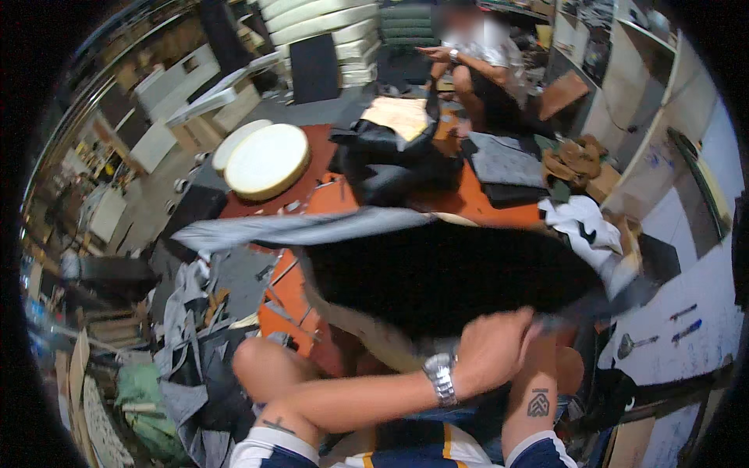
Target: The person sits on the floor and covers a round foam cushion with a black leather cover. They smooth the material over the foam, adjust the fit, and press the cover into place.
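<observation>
Left hand [495,347], with a metal watch [441,378] at the wrist, is closed on the near edge of a black cloth [445,273] at about 5 o'clock of the picture; the forearm is laid across the body from 7 o'clock. Of the right hand only the tattooed forearm [537,398] is seen, rising at 5 o'clock; the hand itself is hidden behind the left one and the cloth, so its grip cannot be told. The black cloth is spread near the centre, over an orange table [292,292], with a pale lining showing under its near edge. Just beyond it, a grey cloth [289,228] is stretched from 9 o'clock toward the centre. Farther out, at 11 o'clock, two round cream cushions [265,160] are set on the table, one overlapping the other. A heap of dark fabric [390,160] is piled at 12 o'clock, and white fabric [581,222] lies at 3 o'clock. Scraps [183,327] are strewn on the floor at 8 o'clock. Another person [480,58] is seated at 1 o'clock.
</observation>
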A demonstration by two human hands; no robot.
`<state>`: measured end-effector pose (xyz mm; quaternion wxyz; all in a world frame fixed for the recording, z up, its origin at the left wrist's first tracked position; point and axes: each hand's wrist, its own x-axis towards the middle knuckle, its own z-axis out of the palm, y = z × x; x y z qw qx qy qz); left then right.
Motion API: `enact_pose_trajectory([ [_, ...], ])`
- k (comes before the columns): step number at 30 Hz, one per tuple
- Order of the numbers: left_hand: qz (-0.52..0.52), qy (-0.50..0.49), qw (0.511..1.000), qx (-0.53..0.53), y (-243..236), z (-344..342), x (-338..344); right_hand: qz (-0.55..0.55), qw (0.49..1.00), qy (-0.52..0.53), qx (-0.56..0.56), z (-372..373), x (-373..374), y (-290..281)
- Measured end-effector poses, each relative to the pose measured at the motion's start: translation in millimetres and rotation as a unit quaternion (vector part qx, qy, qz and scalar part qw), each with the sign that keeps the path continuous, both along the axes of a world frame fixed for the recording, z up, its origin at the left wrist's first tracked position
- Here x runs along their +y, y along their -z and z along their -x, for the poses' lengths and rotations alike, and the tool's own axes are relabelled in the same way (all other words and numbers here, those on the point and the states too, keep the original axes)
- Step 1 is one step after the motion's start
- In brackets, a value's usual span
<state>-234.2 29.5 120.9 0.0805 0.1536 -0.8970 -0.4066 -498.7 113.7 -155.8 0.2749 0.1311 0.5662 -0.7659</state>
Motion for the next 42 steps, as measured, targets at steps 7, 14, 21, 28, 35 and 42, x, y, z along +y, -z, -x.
enact_pose_trajectory([
  [7, -0.025, 0.108, 0.956, -0.271, 178, -26, -61, 0.139, 0.988, -0.012, -0.067, 30, 59, -16],
  [14, 0.183, -0.226, 0.934, -0.208, 227, -66, -253, 0.119, 0.981, -0.095, -0.119, 1, 81, -32],
  [21, 0.183, -0.231, 0.907, -0.302, 257, -36, -254, -0.066, 0.978, -0.188, -0.058, -56, 79, -37],
  [28, 0.135, -0.005, 0.931, -0.338, 206, -26, -229, -0.296, 0.951, -0.05, 0.077, -106, 76, 0],
  [35, 0.222, 0.107, 0.875, -0.417, 219, -93, -166, -0.479, 0.856, 0.005, 0.193, -103, 55, -36],
  [42, 0.026, 0.116, 0.903, -0.413, 233, -127, -208, -0.443, 0.874, 0.062, 0.19, -129, 51, -80],
])
